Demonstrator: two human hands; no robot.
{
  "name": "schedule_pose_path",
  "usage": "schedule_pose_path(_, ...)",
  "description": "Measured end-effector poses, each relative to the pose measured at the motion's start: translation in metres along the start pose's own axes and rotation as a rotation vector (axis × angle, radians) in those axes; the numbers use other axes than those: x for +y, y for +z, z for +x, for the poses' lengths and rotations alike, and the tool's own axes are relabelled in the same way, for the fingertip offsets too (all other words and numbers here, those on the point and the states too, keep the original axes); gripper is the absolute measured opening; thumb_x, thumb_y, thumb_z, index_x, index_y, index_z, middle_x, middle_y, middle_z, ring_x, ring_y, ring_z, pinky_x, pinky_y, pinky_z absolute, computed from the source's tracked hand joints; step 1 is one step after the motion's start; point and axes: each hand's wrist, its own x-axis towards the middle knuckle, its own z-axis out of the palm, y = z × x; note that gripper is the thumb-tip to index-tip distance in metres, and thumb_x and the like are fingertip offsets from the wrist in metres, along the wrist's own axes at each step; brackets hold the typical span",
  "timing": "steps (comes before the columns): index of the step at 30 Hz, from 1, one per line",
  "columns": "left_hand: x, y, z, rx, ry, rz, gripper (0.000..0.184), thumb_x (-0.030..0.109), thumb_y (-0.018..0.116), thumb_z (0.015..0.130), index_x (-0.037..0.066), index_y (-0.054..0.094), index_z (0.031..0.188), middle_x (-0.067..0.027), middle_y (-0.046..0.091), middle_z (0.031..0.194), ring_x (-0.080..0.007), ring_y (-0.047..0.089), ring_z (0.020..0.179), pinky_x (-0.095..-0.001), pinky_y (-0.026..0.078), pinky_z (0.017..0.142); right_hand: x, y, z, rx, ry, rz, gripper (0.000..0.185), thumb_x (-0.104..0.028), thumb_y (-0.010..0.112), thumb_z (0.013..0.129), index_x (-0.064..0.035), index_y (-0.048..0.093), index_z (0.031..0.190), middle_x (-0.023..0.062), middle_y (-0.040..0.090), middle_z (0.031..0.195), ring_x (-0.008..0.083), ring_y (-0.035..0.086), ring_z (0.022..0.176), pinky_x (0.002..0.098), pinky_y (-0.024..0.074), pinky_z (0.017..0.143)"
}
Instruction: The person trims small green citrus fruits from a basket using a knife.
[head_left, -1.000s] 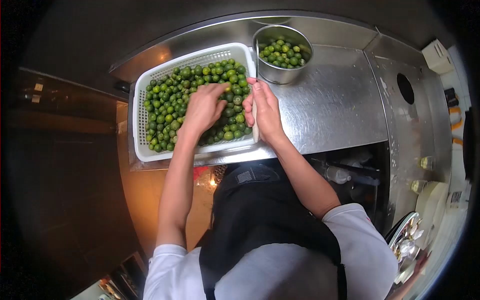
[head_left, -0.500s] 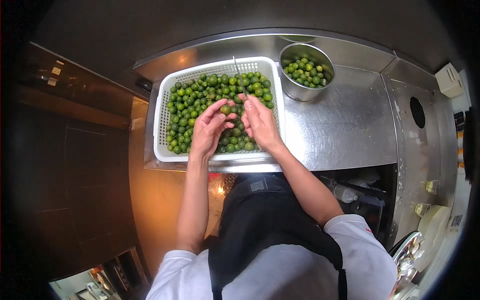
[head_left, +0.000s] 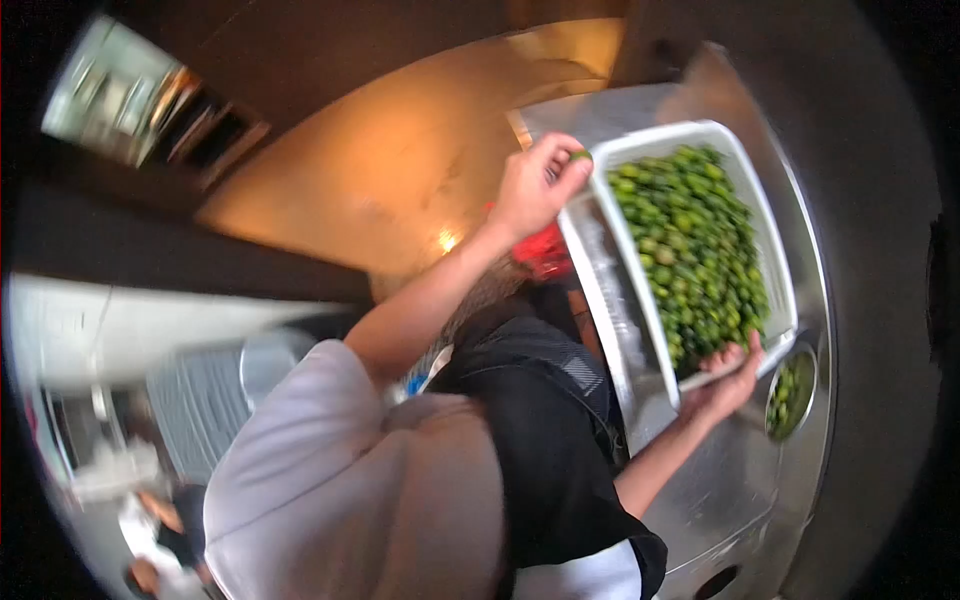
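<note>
While green limes point(head_left: 690, 245) lie in the white basket point(head_left: 768, 230) on the steel table point(head_left: 715, 490), the left hand point(head_left: 537, 188) clamps one fruit point(head_left: 580, 156) near its rim; the right hand's point(head_left: 728, 385) grip is too blurred to tell. Beside stands a pot point(head_left: 805, 376); the floor point(head_left: 400, 130) glows orange.

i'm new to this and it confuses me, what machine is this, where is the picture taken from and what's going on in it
There is no machine here: these are a person's own bare hands. The camera is worn on their head and looks down past the apron, so the scene appears tilted and somewhat blurred. On the metal counter sit a white plastic basket heaped with small limes and a metal pot holding more. The left hand holds one lime beside the basket's rim. The right hand is at the end nearest the pot; blur hides whether it holds anything.
</note>
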Motion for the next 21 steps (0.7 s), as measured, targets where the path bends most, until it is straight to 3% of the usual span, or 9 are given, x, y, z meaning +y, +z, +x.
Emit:
schedule_pose_path(8,-0.152,-0.318,-0.222,0.948,-0.563,0.992,0.039,0.034,0.065,0.085,0.000,0.063,0.104,-0.0183,0.067,0.097,-0.0331,0.067,0.084,-0.0428,0.053,0.075,-0.008,0.012,-0.007,-0.125,0.052,-0.030,0.046,-0.037,0.041,0.103,-0.0029,0.048,0.132,-0.0003,0.042,0.069,0.0071,0.036,0.051,0.0224,0.0303,0.044)
schedule_pose_path(9,-0.123,-0.341,-0.249,1.019,-0.883,0.986,0.042,0.040,0.060,0.088,0.000,0.063,0.100,-0.0195,0.067,0.100,-0.0347,0.067,0.090,-0.0422,0.053,0.077,-0.008,0.012,-0.007,-0.129,0.053,-0.024,0.046,-0.037,0.041,0.103,-0.0028,0.048,0.132,-0.0003,0.041,0.069,0.0072,0.036,0.051,0.0224,0.0302,0.043)
schedule_pose_path(10,-0.159,-0.401,-0.314,0.808,-1.241,1.455,0.049,0.045,0.054,0.091,-0.001,0.065,0.103,-0.0198,0.067,0.104,-0.0361,0.066,0.096,-0.0430,0.052,0.079,-0.006,0.010,-0.004,-0.136,0.053,-0.034,0.046,-0.037,0.041,0.103,-0.0030,0.048,0.133,-0.0003,0.042,0.069,0.0069,0.036,0.051,0.0221,0.0310,0.043)
schedule_pose_path(11,-0.181,-0.454,-0.376,0.487,-1.372,1.308,0.052,0.046,0.050,0.094,-0.001,0.065,0.109,-0.0205,0.066,0.109,-0.0381,0.064,0.100,-0.0453,0.051,0.085,-0.005,0.007,-0.002,-0.133,0.050,-0.042,0.046,-0.037,0.040,0.103,-0.0032,0.047,0.134,-0.0004,0.043,0.069,0.0067,0.036,0.050,0.0218,0.0318,0.042)
schedule_pose_path(12,-0.194,-0.471,-0.405,-0.024,-1.344,1.823,0.047,0.042,0.050,0.094,-0.001,0.060,0.112,-0.0196,0.070,0.093,-0.0350,0.069,0.082,-0.0463,0.053,0.068,-0.010,0.015,-0.005,-0.084,0.047,-0.097,0.045,-0.036,0.039,0.103,-0.0036,0.047,0.134,-0.0013,0.044,0.068,0.0056,0.037,0.049,0.0207,0.0338,0.041)
schedule_pose_path(14,-0.214,-0.447,-0.395,0.358,-1.345,1.638,0.048,0.033,0.055,0.089,0.001,0.049,0.125,-0.0167,0.070,0.084,-0.0327,0.069,0.072,-0.0429,0.054,0.063,-0.002,0.014,0.000,-0.038,0.025,-0.065,0.044,-0.036,0.038,0.103,-0.0039,0.050,0.132,-0.0027,0.045,0.068,0.0047,0.038,0.050,0.0194,0.0355,0.040)
schedule_pose_path(15,-0.223,-0.408,-0.355,0.991,-1.421,1.138,0.050,0.030,0.057,0.087,0.001,0.046,0.127,-0.0161,0.069,0.081,-0.0317,0.069,0.069,-0.0414,0.054,0.062,-0.005,0.014,-0.001,-0.053,0.032,-0.114,0.044,-0.036,0.041,0.102,-0.0040,0.050,0.131,-0.0023,0.045,0.068,0.0051,0.039,0.050,0.0200,0.0360,0.041)
schedule_pose_path(18,-0.245,-0.316,-0.225,0.621,-0.897,1.183,0.048,0.029,0.057,0.088,0.000,0.050,0.126,-0.0176,0.066,0.094,-0.0327,0.066,0.080,-0.0412,0.053,0.072,-0.006,0.011,0.002,-0.021,0.064,-0.026,0.045,-0.040,0.045,0.100,-0.0060,0.050,0.130,-0.0013,0.045,0.067,0.0065,0.042,0.050,0.0211,0.0357,0.041)
schedule_pose_path(21,-0.119,-0.154,-0.064,0.383,-0.297,0.736,0.037,0.020,0.059,0.091,0.000,0.057,0.122,-0.0147,0.066,0.108,-0.0237,0.066,0.094,-0.0359,0.052,0.082,-0.009,-0.003,0.007,-0.058,0.022,-0.001,0.049,-0.040,0.041,0.102,-0.0036,0.043,0.135,0.0006,0.045,0.066,0.0073,0.043,0.048,0.0217,0.0361,0.040)
